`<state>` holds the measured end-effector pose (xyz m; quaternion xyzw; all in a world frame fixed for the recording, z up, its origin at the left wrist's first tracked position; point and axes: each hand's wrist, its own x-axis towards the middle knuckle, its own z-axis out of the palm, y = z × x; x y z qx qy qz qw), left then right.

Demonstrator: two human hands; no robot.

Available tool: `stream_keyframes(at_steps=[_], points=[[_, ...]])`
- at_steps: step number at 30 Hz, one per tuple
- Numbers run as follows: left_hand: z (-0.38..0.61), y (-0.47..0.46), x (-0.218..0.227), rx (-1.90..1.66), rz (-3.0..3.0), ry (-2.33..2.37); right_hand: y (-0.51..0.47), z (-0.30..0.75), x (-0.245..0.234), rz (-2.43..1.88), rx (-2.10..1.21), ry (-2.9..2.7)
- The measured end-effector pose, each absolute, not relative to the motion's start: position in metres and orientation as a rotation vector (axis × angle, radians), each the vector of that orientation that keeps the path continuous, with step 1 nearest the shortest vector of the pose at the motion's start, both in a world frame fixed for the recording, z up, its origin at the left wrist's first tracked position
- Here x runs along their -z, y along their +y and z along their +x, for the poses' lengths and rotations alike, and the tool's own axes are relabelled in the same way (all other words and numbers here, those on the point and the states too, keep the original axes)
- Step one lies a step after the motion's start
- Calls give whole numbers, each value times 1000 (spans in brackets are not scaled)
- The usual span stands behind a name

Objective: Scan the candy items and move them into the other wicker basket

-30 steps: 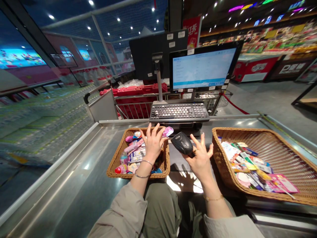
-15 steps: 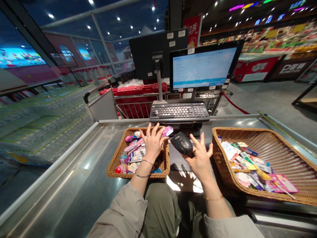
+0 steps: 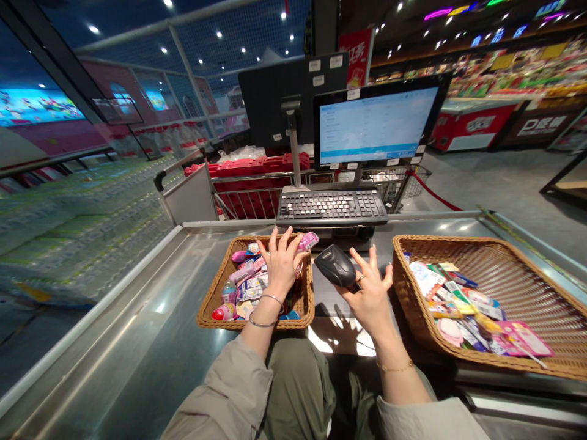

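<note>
While the steel table [image 3: 151, 342] is spreading out below the keyboard [image 3: 332, 206] and carrying everything else, the large wicker basket [image 3: 504, 269] is sitting to the right of and below the keyboard, holding a loose layer of flat coloured packets [image 3: 458, 305]. The monitor [image 3: 376, 125] is glowing with a pale blue-and-white screen directly above the keyboard, on a stand behind it. The small wicker basket [image 3: 215, 293] is resting to the left of and just below the keyboard, crowded with small bottles and pink and white packs [image 3: 247, 281]. The left hand [image 3: 280, 266] is hovering over the small basket's far right corner, just below the keyboard's left end, with its fingers fanning wide while the tips are pinching a pink packet [image 3: 306, 241]; that packet is sticking up above the basket's rim, close under the keyboard's front edge. The right hand [image 3: 369, 293] is hanging below the keyboard's right half, between the two baskets, palm turning toward the camera and fingers splaying loosely, while its thumb side is gripping the handle of a black barcode scanner [image 3: 336, 264], whose head is pointing left toward the pink packet, near it but not touching.
</note>
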<state>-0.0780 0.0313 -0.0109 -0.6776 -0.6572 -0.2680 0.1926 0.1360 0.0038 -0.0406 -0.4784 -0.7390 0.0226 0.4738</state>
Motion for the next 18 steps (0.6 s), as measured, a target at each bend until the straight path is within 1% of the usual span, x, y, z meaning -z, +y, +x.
stream_keyframes(at_steps=[18], points=[[-78, 31, 9, 731, -1902, -1885, 3, 136, 39, -1162, -49, -1808]])
